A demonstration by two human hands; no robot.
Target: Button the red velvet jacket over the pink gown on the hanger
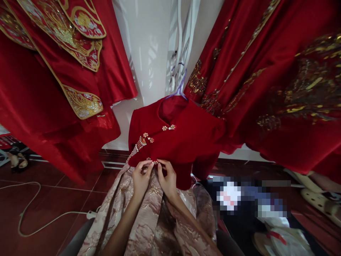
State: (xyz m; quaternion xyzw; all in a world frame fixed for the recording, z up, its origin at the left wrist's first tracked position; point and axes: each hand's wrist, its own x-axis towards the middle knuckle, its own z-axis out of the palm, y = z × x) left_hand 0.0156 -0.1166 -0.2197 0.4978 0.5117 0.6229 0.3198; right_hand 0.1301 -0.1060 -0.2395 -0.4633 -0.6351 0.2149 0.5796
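Observation:
A short red velvet jacket (183,142) hangs in front of me on a purple hanger (180,89). At the lower front edge, my left hand (141,177) and my right hand (167,177) meet with fingertips pinched on a small beaded clasp (155,162), which the fingers partly cover. Higher up sit a second beaded clasp (169,127) near the collar and a third beaded clasp (148,138) on the slanted front edge. Next to that one dangles a tasselled fan-shaped ornament (141,143). Pale pink patterned brocade cloth (145,217) spreads below the jacket and under my forearms.
Red gowns with gold embroidery hang at the left (61,64) and right (255,78). A white cable (39,213) runs over the dark red tiled floor to a plug. Shoes (20,161) stand far left. A dark surface at lower right holds blurred items.

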